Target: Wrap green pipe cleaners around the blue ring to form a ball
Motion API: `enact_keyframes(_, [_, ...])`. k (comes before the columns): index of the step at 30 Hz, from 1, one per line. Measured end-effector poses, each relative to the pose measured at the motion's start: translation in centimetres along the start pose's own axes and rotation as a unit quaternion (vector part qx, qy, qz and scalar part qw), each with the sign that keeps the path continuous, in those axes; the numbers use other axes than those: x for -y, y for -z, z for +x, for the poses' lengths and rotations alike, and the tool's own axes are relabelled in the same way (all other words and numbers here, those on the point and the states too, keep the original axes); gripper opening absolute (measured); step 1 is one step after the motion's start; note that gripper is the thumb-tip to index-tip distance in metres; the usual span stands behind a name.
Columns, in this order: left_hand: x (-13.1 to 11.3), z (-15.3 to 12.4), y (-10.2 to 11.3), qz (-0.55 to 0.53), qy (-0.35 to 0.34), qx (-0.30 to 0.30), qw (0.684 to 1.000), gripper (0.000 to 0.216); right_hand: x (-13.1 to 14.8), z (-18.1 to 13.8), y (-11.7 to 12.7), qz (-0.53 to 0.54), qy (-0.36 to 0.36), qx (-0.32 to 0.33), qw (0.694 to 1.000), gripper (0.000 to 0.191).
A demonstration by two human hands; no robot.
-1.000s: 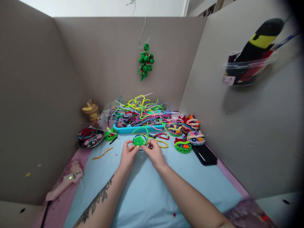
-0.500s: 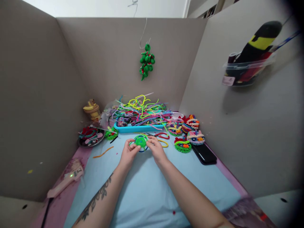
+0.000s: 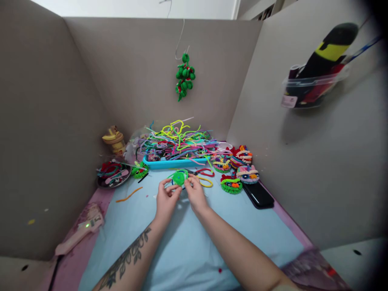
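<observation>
Between both hands, raised over the light-blue cloth (image 3: 188, 238), is a round green pipe-cleaner coil (image 3: 178, 178) with a dark-blue and pale strand around its edge. My left hand (image 3: 167, 196) pinches its lower left edge between thumb and fingers. At the lower right edge, my right hand (image 3: 194, 193) is closed on the coil with thumb and fingertips. Just behind my right hand lie scissors (image 3: 206, 173) with one red and one yellow handle; their blades are partly hidden. An orange pipe cleaner (image 3: 129, 195) lies to the left of my left hand.
A blue tray (image 3: 174, 164) heaped with pipe cleaners stands at the back. Finished colourful pipe-cleaner faces (image 3: 231, 184) and a black phone (image 3: 259, 195) are on the right. On the left are a metal bowl (image 3: 104, 184) and a pink glue gun (image 3: 81, 234). Grey panels enclose three sides.
Both hands have shifted their grip toward the coil's lower edge, and the coil is tilted more upright. The whole view has moved slightly.
</observation>
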State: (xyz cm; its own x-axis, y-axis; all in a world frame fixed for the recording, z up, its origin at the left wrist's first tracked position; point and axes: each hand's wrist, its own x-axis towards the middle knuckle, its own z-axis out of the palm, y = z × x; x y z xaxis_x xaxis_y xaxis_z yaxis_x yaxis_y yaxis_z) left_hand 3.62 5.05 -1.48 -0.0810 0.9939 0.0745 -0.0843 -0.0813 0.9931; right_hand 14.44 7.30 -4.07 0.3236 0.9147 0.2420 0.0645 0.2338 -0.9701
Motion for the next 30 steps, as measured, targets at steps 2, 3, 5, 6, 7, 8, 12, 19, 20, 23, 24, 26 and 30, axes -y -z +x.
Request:
enact_keyframes(2, [0.0,0.1,0.0,-0.010,0.008,-0.020,1.000,0.052,0.4,-0.3,-0.1,0.002,0.000,0.014,1.000,0.027])
enact_keyframes(3, [0.0,0.2,0.1,-0.014,0.011,-0.027,0.999,0.052,0.5,-0.4,-0.2,0.003,0.001,0.023,1.000,0.027])
enact_keyframes(5, [-0.1,0.3,0.2,-0.022,0.013,-0.035,0.999,0.052,0.5,-0.5,-0.3,0.003,0.003,0.038,0.999,0.027])
enact_keyframes(6, [-0.1,0.3,0.3,-0.027,0.012,-0.037,0.999,0.052,0.4,-0.5,-0.4,0.005,0.004,0.046,0.999,0.027])
enact_keyframes(7, [-0.1,0.3,0.3,-0.034,0.010,-0.037,0.999,0.050,0.3,-0.5,-0.5,0.008,0.004,0.054,0.998,0.027])
enact_keyframes(8, [-0.1,0.2,0.3,-0.040,0.008,-0.036,0.999,0.049,0.2,-0.5,-0.6,0.016,0.003,0.063,0.998,0.026])
enact_keyframes(12, [-0.1,0.2,0.2,-0.071,0.015,-0.019,0.997,0.047,-0.2,-0.6,-0.9,0.066,-0.019,0.094,0.993,0.025])
enact_keyframes(19, [-0.1,1.1,1.1,-0.067,0.022,-0.029,0.997,0.044,0.6,0.3,0.6,0.007,0.021,0.051,0.998,0.020])
enact_keyframes(20, [-0.1,1.2,1.2,-0.066,0.019,-0.032,0.997,0.045,0.8,0.5,0.9,0.005,0.023,0.051,0.998,0.020])
enact_keyframes(23, [-0.2,1.3,1.4,-0.069,0.013,-0.029,0.997,0.047,1.0,0.5,1.1,-0.007,0.015,0.075,0.997,0.018])
enact_keyframes(24, [-0.1,1.3,1.4,-0.072,0.012,-0.026,0.997,0.047,1.0,0.4,1.0,-0.014,0.010,0.085,0.996,0.017])
enact_keyframes(26, [0.0,1.3,1.3,-0.074,0.010,-0.016,0.997,0.047,0.9,0.2,0.6,-0.021,0.003,0.092,0.995,0.015])
enact_keyframes(30, [0.2,1.2,1.1,-0.069,0.002,0.003,0.998,0.051,1.0,-0.2,0.3,-0.003,-0.004,0.082,0.997,0.010])
